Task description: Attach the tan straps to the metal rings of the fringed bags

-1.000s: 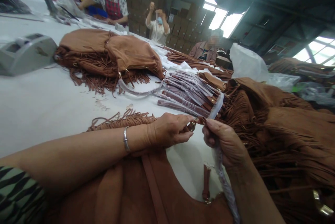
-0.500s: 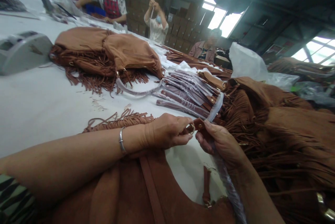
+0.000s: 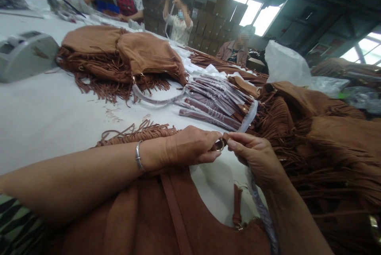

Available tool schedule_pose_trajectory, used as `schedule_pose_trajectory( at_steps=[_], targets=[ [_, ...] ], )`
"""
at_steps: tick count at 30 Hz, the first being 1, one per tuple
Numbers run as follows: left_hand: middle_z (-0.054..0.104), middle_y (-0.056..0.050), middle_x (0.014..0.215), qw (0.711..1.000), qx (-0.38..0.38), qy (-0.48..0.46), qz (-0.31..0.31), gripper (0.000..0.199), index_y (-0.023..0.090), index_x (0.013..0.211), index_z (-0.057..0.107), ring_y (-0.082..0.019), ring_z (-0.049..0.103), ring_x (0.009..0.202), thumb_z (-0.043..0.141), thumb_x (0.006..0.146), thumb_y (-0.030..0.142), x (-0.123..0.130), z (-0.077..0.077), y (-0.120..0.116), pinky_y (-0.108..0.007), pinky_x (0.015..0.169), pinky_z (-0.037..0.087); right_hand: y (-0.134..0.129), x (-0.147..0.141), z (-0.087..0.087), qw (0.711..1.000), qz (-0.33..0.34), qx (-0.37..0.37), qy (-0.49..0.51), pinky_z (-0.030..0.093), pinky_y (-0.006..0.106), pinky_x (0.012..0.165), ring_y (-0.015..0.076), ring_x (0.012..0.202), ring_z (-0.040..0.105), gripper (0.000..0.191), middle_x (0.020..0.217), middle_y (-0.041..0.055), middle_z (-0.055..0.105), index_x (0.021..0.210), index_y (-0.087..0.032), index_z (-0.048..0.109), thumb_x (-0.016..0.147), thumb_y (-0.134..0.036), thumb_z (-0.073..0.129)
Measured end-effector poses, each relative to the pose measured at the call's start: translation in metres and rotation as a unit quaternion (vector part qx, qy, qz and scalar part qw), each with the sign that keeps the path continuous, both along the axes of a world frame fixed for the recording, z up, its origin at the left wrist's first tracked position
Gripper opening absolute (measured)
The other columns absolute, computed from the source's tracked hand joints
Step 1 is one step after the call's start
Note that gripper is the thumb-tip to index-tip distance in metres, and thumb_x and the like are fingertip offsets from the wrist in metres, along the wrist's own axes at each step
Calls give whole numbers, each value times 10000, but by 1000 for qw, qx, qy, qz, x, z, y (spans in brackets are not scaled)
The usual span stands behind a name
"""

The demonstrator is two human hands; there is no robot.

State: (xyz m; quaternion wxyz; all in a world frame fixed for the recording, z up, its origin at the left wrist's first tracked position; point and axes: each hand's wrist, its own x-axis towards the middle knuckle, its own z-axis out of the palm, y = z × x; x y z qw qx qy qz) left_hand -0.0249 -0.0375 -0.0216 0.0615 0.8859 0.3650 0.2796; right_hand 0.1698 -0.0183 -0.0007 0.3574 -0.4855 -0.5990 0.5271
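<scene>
Head view: a metal ring (image 3: 220, 144) sits between both hands, just above the brown bag (image 3: 154, 219) in the person's lap. The left hand (image 3: 187, 147) pinches the ring from the left, fingers pressed together on it. The right hand (image 3: 256, 159) meets it from the right, pinching the end of a plastic-wrapped strap (image 3: 262, 211) whose long axis runs down toward the body. Strap end and ring touch. Beyond lie wrapped straps (image 3: 217, 102), fringed bags (image 3: 119, 60) on the white table (image 3: 44, 116), and other people farther off.
</scene>
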Motion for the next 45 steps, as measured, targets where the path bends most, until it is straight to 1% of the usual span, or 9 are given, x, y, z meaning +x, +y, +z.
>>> schedule_pose_trajectory(
  at_steps=[8,15,22,29,34,38,41,43,45],
  targets=[
    [640,-22,811,998,-27,-58,-30,299,142,1104,487,-120,595,685,492,844,289,-2,-9,4,-198,607,428,2,1,-3,1000,2,1,-1,149,196,397,45,437,296,329,616,7,540,922,-138,706,658,-330,745],
    [632,-29,841,998,-15,-40,-41,225,138,1036,499,-126,587,717,479,853,269,-2,-4,2,-206,634,429,4,2,-7,1000,2,-19,21,147,191,398,28,419,298,321,606,-6,540,913,-149,709,646,-319,759],
    [629,-49,855,998,28,26,41,222,135,984,527,-178,597,768,494,819,280,2,3,-2,-258,651,450,2,-3,-7,998,-1,-39,41,134,191,379,24,387,282,319,580,-19,537,897,-157,710,633,-329,755],
    [638,-58,838,998,4,66,25,245,114,964,510,-187,614,751,451,863,330,-1,3,1,-262,623,461,1,-7,-11,998,-2,-51,37,125,192,387,22,390,272,354,565,-17,519,893,-133,712,612,-341,766],
    [642,-49,861,996,29,81,17,215,137,962,489,-172,618,751,443,881,330,-2,-1,-2,-243,611,459,3,-1,-13,999,17,-37,23,131,186,382,28,398,268,362,539,-22,507,920,-133,715,619,-327,769],
    [631,-58,834,992,61,110,18,248,127,998,473,-187,616,724,439,890,348,1,-3,-5,-260,583,467,2,4,-8,999,41,-5,-15,267,190,387,66,440,389,339,585,6,590,913,-154,730,627,-333,766],
    [626,-84,858,986,87,138,23,280,107,1030,454,-210,615,731,415,905,354,4,-2,-7,-299,582,484,2,7,-3,997,50,43,-43,456,271,589,170,681,575,296,847,58,692,895,-192,742,638,-337,761],
    [624,-98,867,984,91,155,20,273,96,1037,447,-214,615,741,395,917,336,5,-2,-7,-318,600,493,2,10,0,994,46,78,-64,472,334,724,226,813,598,282,906,59,700,890,-210,745,642,-343,760],
    [623,-106,871,982,87,166,8,266,89,1037,444,-214,616,757,391,921,322,6,-1,-8,-324,624,499,2,12,1,991,59,84,-83,467,361,760,247,846,597,304,902,61,702,915,-212,741,653,-365,750]
  ],
)
